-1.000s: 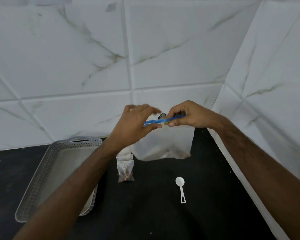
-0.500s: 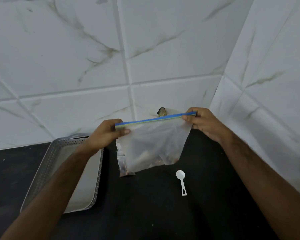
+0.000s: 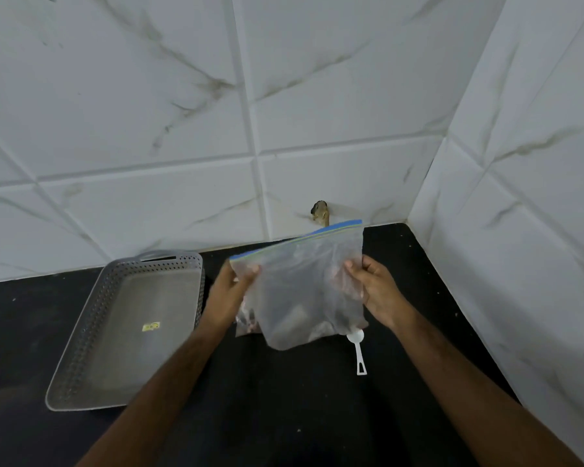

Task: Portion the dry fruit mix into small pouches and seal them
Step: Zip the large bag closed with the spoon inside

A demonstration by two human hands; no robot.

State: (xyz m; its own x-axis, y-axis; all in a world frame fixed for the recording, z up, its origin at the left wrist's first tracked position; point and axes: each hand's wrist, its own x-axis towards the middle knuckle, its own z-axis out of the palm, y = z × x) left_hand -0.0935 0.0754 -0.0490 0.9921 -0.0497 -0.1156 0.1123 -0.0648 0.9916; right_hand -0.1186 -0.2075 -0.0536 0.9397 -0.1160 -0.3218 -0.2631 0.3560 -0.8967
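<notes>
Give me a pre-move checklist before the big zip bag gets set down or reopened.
1. Both hands on big zip bag: left hand and right hand grip its sides: ok.
2. Zip strip fully closed: cannot tell.
3. White scoop within reach on counter: ok.
4. Grey tray ready for pouches: ok.
5. Small pouch behind bag sealed: cannot tell.

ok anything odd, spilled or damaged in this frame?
No spill visible. One oddity: a dark, chipped-looking hole in the wall tile just above the counter, behind the zip bag that the left hand and right hand hold up.
</notes>
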